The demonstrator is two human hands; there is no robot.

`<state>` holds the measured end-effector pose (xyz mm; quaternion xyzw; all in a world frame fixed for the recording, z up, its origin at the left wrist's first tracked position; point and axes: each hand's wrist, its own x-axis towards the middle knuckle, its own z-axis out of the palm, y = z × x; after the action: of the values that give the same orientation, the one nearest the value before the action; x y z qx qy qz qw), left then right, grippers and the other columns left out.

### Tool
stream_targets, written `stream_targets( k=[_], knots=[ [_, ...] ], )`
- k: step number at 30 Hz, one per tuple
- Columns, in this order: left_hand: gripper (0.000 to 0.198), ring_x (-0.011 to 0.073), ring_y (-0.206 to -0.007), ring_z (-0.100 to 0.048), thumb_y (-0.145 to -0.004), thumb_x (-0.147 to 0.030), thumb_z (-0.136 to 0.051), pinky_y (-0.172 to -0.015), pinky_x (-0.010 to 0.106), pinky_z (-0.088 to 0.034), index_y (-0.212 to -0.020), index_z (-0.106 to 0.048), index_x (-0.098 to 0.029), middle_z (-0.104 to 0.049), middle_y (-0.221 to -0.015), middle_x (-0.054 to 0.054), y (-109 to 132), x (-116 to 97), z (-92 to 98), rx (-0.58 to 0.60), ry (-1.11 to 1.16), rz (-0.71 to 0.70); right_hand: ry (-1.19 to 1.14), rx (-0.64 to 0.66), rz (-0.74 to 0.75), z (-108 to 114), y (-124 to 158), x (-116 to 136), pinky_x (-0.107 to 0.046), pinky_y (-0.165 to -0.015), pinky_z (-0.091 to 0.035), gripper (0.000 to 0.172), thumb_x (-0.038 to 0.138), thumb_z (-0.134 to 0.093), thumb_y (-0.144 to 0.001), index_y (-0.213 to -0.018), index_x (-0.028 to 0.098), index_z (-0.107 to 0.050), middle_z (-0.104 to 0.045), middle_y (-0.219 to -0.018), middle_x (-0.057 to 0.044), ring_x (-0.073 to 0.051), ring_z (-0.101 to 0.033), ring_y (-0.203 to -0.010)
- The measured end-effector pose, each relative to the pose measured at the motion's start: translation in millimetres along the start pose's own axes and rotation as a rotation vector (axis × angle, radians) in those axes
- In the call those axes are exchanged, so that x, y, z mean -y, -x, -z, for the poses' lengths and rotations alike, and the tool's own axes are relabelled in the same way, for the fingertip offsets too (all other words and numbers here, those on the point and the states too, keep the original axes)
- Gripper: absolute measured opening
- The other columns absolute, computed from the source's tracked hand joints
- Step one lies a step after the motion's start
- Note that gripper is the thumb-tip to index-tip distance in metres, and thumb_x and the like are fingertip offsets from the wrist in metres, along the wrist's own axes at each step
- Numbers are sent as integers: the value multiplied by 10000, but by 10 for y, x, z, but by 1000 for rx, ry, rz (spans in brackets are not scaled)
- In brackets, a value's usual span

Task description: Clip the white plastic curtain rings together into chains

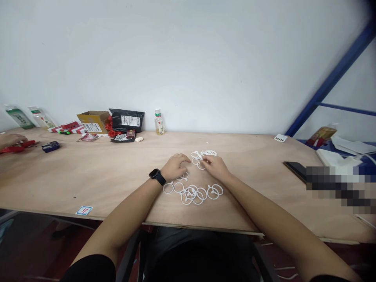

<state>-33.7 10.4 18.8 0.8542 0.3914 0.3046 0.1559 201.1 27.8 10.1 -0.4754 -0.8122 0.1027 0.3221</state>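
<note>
Several white rings with small tabs, like plastic curtain rings (197, 197), lie loosely overlapped on the table in front of me. Beyond them is a second bunch of white rings (210, 153), close to the fingertips of my right hand (216, 167). That hand is closed in a pinch on a white ring at the bunch's near side; the fingers partly hide it. My left hand (175, 166), with a black watch on its wrist, rests just left of the bunch. Its fingers are curved and apart from the thumb, holding nothing. More rings show partly beneath it.
Against the wall stand a small bottle (159, 122), a black parcel bag (127, 120) and a yellow box (94, 121). At far left, another person's hand (11, 140) is beside a red tool. A dark phone (295, 171) and a white multi-port charger (281, 138) lie right.
</note>
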Motion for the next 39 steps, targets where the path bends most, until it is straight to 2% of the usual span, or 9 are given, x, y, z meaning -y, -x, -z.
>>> stream_targets(
  k=[2,4,8,12,17,23,27,34,39],
  knots=[
    [197,247,-1088,-543,-692,-188,-662,-1042,412,-359,-882,-710,-209,-626,-1140,59,22,16,40,106,-75,7,120,-33,-80,28,-21,-87,-289,-749,-451,269,270,-593,-841,-1084,224,-699,-738,-960,-46,-215,-652,-873],
    [130,266,-1115,-526,-680,-261,-706,-1046,416,-336,-802,-707,-215,-613,-1163,53,41,24,50,178,-106,35,171,-21,-108,32,-22,-137,-303,-750,-458,357,257,-612,-821,-1173,232,-667,-740,-975,-47,-231,-658,-891],
    [151,282,-1111,-529,-614,-273,-741,-1013,395,-339,-746,-696,-216,-635,-1148,45,60,14,16,240,-136,61,75,67,68,-22,24,-79,-307,-744,-470,287,259,-595,-835,-1101,238,-700,-739,-932,-42,-205,-660,-820],
    [48,239,-1030,-590,-662,-208,-674,-992,360,-344,-708,-686,-205,-693,-1055,32,42,-3,-17,218,-130,28,0,148,281,-87,71,63,-314,-787,-469,215,232,-585,-831,-995,234,-724,-735,-918,-50,-191,-652,-824],
    [136,183,-956,-638,-842,-256,-560,-981,328,-373,-904,-675,-215,-726,-1001,17,8,-40,-31,102,16,0,-21,155,343,-79,84,135,-298,-757,-460,222,240,-573,-842,-1020,218,-703,-725,-913,-60,-187,-643,-811],
    [197,155,-829,-650,-895,-295,-523,-783,245,-463,-944,-662,-165,-725,-905,43,0,-109,-75,75,141,15,-52,110,296,-70,88,114,-270,-686,-426,182,266,-544,-875,-961,204,-691,-704,-816,-41,-158,-609,-706],
    [196,151,-821,-641,-892,-288,-527,-790,243,-471,-936,-670,-163,-723,-907,42,-4,-134,-109,90,174,30,-58,109,242,-80,97,129,-252,-630,-394,130,223,-558,-816,-869,200,-675,-674,-726,-24,-150,-576,-650],
    [153,160,-839,-634,-879,-251,-545,-826,258,-459,-884,-680,-178,-718,-902,43,-21,-158,-143,122,143,-60,72,119,197,-95,108,233,-245,-566,-317,96,187,-538,-728,-638,198,-568,-603,-612,-8,-144,-514,-589],
    [145,168,-832,-625,-879,-249,-549,-824,271,-460,-874,-678,-182,-712,-873,40,-33,-216,-165,105,156,-57,86,85,211,-93,96,233,-250,-619,-337,132,166,-478,-748,-667,202,-576,-628,-673,-22,-161,-543,-664]
  ],
)
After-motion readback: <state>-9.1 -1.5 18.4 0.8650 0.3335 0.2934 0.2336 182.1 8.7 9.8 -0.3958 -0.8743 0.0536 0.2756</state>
